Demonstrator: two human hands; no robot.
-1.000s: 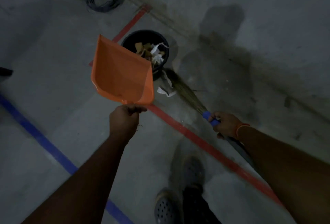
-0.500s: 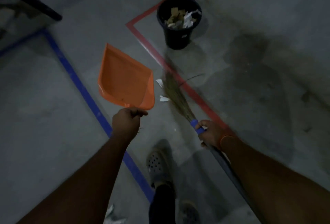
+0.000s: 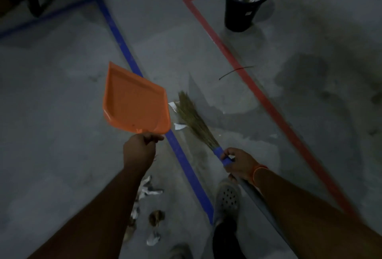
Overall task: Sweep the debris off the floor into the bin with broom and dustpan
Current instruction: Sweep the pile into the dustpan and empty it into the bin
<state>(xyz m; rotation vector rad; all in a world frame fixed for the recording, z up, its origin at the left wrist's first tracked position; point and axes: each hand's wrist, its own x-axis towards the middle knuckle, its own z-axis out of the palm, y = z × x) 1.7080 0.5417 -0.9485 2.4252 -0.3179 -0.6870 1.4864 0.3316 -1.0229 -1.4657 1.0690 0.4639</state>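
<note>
The left hand [image 3: 140,149] curls its fingers round the short handle of an orange plastic dustpan [image 3: 135,101], holding it in the air with its open mouth pointing away and its inner face turned up; the pan looks bare inside. The right hand [image 3: 239,163] grips the broom [image 3: 196,122] at the blue binding where the straw-coloured bristles meet the grey shaft, which runs back along the right forearm; an orange band sits on that wrist. The bristle tips lie on the floor just right of the dustpan, touching two white paper scraps [image 3: 179,126]. More debris [image 3: 147,207], crumpled white and brown bits, is scattered low in the view between the left forearm and a grey perforated shoe [image 3: 227,198]. The black bin [image 3: 242,13] stands upright far ahead on the right, well apart from the broom, filled near its rim with brown cardboard pieces and white paper. The floor [image 3: 62,114] is dim grey concrete, stained darker on the right, crossed by a blue tape line [image 3: 124,48] and a red tape line [image 3: 256,91], with a thin dark twig [image 3: 235,72] lying across the red one
</note>
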